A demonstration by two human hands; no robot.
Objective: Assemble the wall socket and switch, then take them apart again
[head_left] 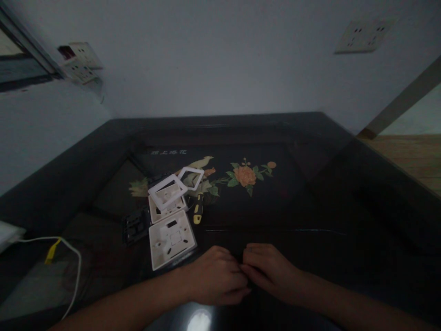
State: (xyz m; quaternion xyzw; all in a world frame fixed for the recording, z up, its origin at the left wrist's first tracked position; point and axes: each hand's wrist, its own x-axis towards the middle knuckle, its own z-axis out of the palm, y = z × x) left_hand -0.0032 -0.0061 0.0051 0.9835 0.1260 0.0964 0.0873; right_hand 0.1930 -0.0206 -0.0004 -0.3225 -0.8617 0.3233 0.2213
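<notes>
My left hand (220, 277) rests closed near the front edge of the dark table, its fingers curled. Touching its fingertips is my right hand (267, 266), also closed; whether anything small is between the fingers is hidden. Left of my hands lies a white square box (173, 238), open side up. A second white box (165, 207) sits behind it, partly under a white frame (159, 195). A smaller white frame (199, 179) leans beside that one. The yellow and black screwdriver (198, 210) lies to the right of the boxes, and a black part (135, 226) to the left.
The dark glossy table (220, 131) has a painted flower (245, 175) and bird. A white cable (80, 262) with a yellow tag (52, 252) runs along the left. Wall sockets show at upper right (365, 36); others hang loose at upper left (82, 62).
</notes>
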